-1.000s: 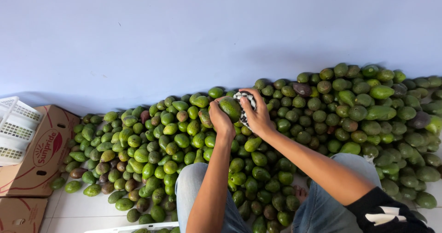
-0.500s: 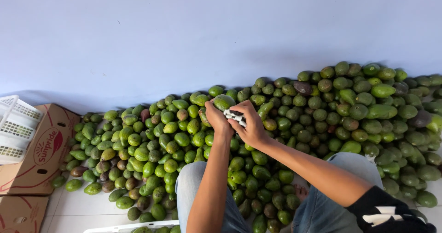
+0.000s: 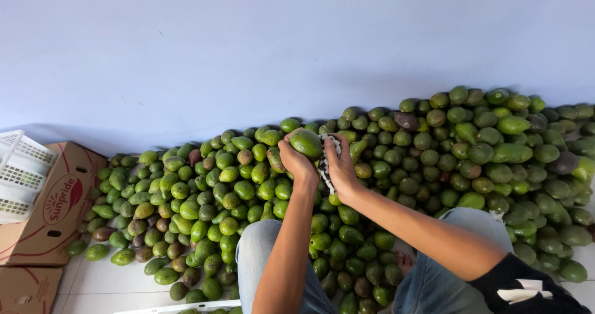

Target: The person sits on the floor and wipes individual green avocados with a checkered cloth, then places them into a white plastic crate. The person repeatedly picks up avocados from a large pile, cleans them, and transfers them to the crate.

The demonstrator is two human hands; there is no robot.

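**Avocado held up over the heap, net sleeve at the right hand**

From my feed, going left to right with the avocado heap point(image 3: 384, 184) as my landmark: a white plastic crate point(image 3: 18, 171) sits furthest left of the heap, resting on a brown cardboard box point(image 3: 52, 212) that touches the heap's left edge. The heap spreads over the white tiled floor point(image 3: 105, 280) against a pale blue wall point(image 3: 248, 47). Above the heap's middle, my left hand point(image 3: 296, 162) has its fingers closed around one green avocado point(image 3: 306, 143), lifted clear of the heap. Just right of it, my right hand point(image 3: 341, 168) pinches a black-and-white foam net sleeve point(image 3: 325, 159) beside that fruit. My jeans-clad knees point(image 3: 260, 258) are tucked into the heap's near edge.
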